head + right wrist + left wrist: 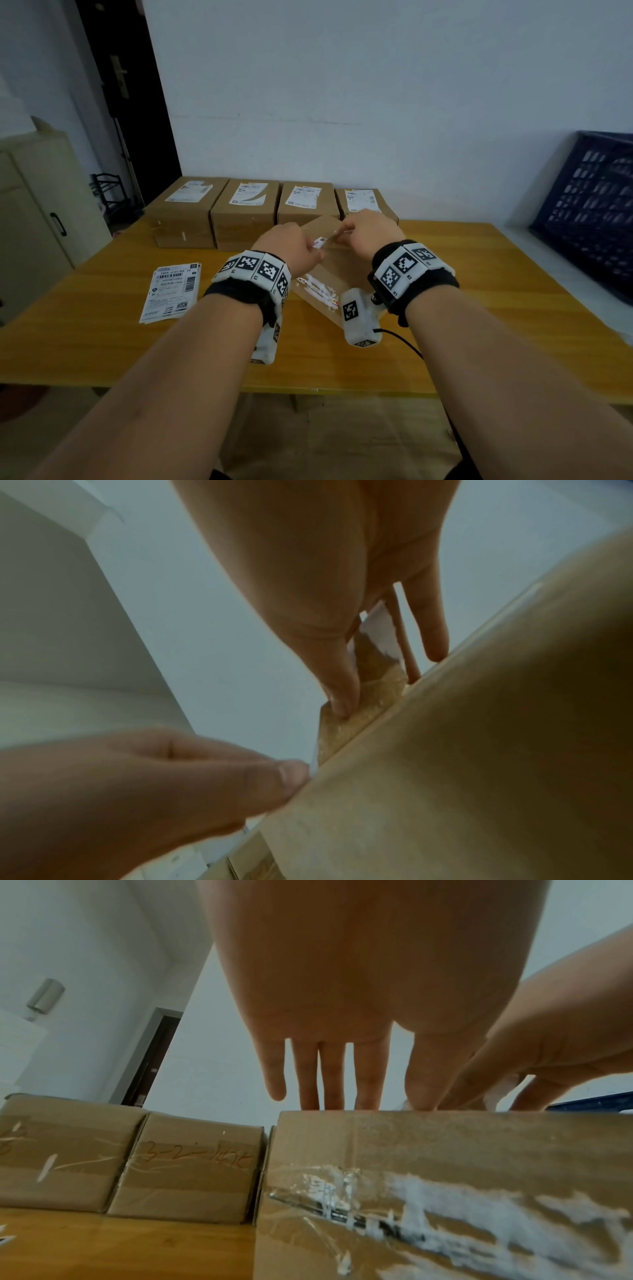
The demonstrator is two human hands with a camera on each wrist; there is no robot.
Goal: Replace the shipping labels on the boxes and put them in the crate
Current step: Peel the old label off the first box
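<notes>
A cardboard box (pixel 334 269) (pixel 445 1148) (pixel 479 750) stands tilted at the table's middle, with torn white label residue (pixel 318 291) (pixel 479 1218) on its near face. Both hands meet over its top edge. My left hand (pixel 310 251) (pixel 342 1069) (pixel 267 780) pinches one end of the old label (pixel 321 242) (pixel 380 626), which is partly peeled. My right hand (pixel 344 236) (pixel 346 696) (pixel 514 1069) pinches the lifted strip between thumb and forefinger. Several new labels (pixel 171 291) lie stacked on the left of the table. The dark blue crate (pixel 589 212) sits at the far right.
Several labelled cardboard boxes (pixel 245 209) (pixel 192 1164) stand in a row along the wall behind the tilted one. The wooden table (pixel 479 291) has bare surface to the right and front. A beige cabinet (pixel 41 212) stands at the left.
</notes>
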